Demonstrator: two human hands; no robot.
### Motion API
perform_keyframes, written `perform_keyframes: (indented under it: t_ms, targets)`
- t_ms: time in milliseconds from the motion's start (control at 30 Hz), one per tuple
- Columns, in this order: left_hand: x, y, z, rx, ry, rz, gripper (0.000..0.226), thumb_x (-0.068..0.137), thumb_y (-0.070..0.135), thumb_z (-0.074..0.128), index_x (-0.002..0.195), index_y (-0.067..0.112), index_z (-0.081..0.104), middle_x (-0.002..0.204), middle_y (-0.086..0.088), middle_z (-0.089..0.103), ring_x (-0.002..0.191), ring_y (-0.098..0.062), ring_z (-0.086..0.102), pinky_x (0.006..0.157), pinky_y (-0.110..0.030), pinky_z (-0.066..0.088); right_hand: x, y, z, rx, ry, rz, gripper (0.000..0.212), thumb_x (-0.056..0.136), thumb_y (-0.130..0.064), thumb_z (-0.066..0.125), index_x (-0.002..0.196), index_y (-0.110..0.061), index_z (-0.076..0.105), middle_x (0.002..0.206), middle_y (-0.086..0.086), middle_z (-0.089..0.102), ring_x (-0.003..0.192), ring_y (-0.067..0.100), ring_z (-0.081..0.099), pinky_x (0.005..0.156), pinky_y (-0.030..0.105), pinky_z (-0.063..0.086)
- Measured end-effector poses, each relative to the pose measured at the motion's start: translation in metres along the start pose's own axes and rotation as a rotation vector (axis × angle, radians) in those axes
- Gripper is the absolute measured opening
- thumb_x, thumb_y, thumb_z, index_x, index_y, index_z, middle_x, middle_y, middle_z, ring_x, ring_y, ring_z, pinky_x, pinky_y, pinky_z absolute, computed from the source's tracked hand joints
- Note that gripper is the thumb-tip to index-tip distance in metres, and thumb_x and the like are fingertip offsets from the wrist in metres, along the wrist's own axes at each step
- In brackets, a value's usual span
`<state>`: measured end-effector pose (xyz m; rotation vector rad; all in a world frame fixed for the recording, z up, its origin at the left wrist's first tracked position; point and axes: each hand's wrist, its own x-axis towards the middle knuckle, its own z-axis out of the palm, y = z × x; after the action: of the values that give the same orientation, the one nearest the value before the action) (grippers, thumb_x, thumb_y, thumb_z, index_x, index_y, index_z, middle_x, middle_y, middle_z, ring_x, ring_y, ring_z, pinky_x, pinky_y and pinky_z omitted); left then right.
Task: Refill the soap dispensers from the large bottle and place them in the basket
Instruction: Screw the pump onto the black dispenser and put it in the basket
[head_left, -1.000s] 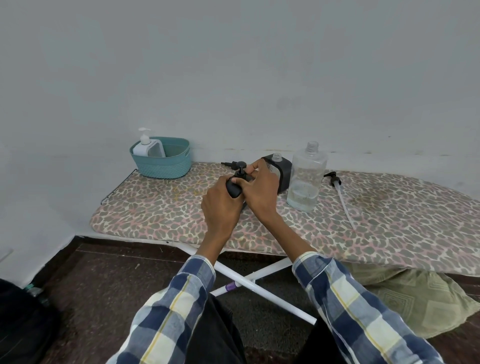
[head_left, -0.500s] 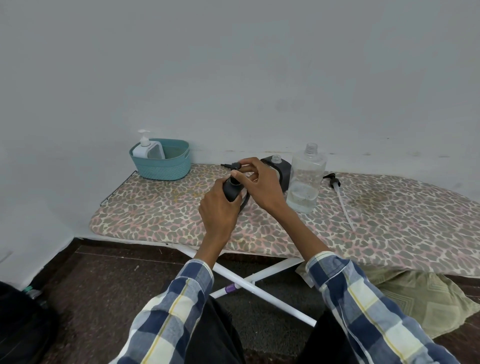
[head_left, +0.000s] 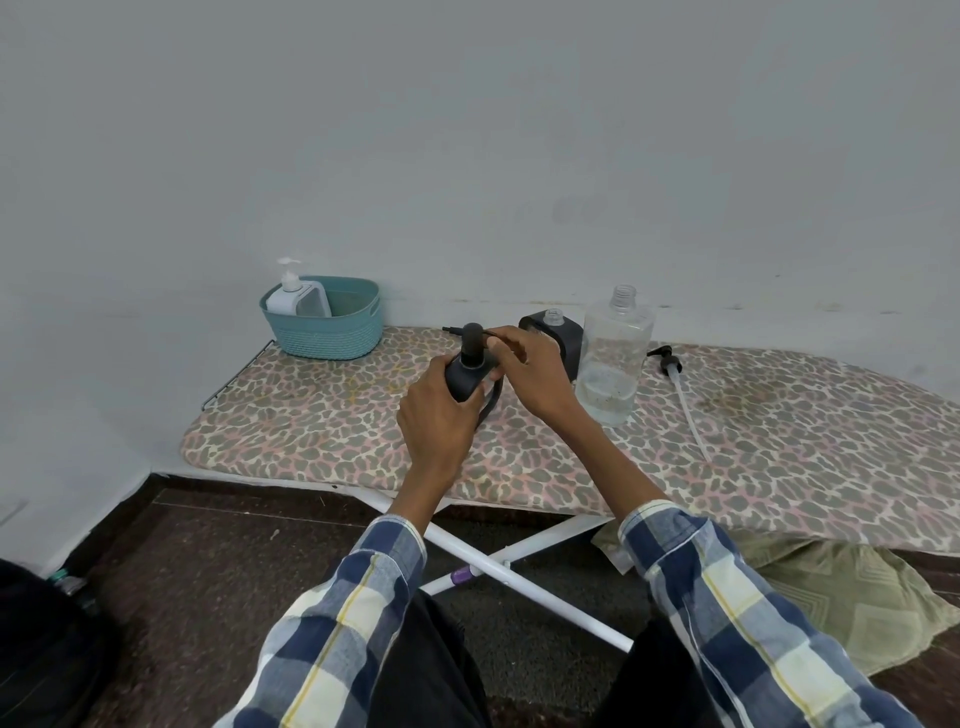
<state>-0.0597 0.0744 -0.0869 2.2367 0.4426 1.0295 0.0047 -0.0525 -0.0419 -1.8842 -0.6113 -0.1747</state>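
Black plastic fills my left hand (head_left: 434, 415): its fingers are curled round the body of a dark soap dispenser (head_left: 466, 375), held upright just above the leopard-print ironing board (head_left: 332, 415). My right hand (head_left: 535, 374) sits at the dispenser's top, its fingers pinching the black pump head (head_left: 471, 338), whose spout points left. Behind my right hand stands a second black dispenser (head_left: 563, 332) with its neck uncapped. Just beside it to the right is the large clear bottle (head_left: 615, 358), cap off, with a little liquid at the bottom. A loose pump with a long tube (head_left: 680, 395) lies further right. Far left, the teal basket (head_left: 332, 332) holds a white dispenser (head_left: 296, 299).
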Motion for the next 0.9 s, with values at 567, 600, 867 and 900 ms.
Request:
perform_keyframes:
  t_ms: [567,600,867,900]
  targets:
    - [0.002,-0.008,0.003,-0.004,-0.003,0.029,0.055,0.088,0.066,0.076,0.121,0.023,0.069,0.102,0.004,0.078,0.095,-0.024,0.074,0.078,-0.040,0.054,-0.003,-0.004,0.000,0.078,-0.047,0.075,0.027,0.105,-0.020,0.067,0.130,-0.013,0.074,0.124,0.001,0.078,0.106,0.022,0.077,0.105,0.047,0.057]
    - [0.002,-0.008,0.003,0.001,-0.003,0.032,0.055,0.088,0.066,0.076,0.122,0.024,0.069,0.103,0.003,0.078,0.096,-0.024,0.074,0.078,-0.039,0.054,-0.002,-0.002,-0.001,0.078,-0.057,0.072,0.028,0.104,-0.020,0.068,0.131,-0.014,0.073,0.125,0.000,0.078,0.105,0.021,0.076,0.103,0.044,0.057]
    - [0.013,-0.034,-0.005,0.070,-0.310,0.104,0.081,0.086,0.052,0.082,0.154,0.035,0.042,0.121,-0.001,0.077,0.101,-0.025,0.074,0.082,-0.041,0.060,-0.014,0.026,0.013,-0.032,-0.105,0.134,0.091,0.082,-0.057,0.086,0.155,-0.021,0.044,0.154,-0.004,0.048,0.133,0.016,0.053,0.106,0.030,0.049]
    - [0.016,-0.042,-0.010,0.043,-0.405,0.118,0.093,0.083,0.050,0.086,0.159,0.038,0.033,0.127,0.000,0.076,0.103,-0.024,0.074,0.084,-0.041,0.061,-0.014,0.028,0.017,-0.049,-0.136,0.149,0.099,0.079,-0.061,0.087,0.157,-0.021,0.041,0.158,-0.001,0.045,0.139,0.019,0.050,0.112,0.037,0.047]
